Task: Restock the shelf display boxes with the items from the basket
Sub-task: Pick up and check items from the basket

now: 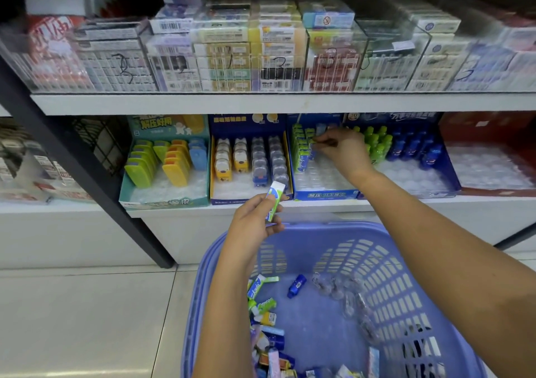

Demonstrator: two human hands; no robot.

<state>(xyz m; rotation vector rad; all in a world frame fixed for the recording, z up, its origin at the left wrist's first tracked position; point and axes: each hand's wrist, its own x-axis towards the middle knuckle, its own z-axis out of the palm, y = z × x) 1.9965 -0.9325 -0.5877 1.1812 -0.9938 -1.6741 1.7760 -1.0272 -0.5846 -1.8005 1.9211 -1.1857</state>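
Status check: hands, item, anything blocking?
Left hand holds green-white tube over basket. Right hand pinches small blue item at blue display box. Nothing blocks its free slots.

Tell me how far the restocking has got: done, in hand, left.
Done: a row of green tubes stands along the left of the blue box. In hand: the right hand pinches a small packet there, and the left hand holds a white tube. Left: most of that box is bare, and many pieces lie in the basket.
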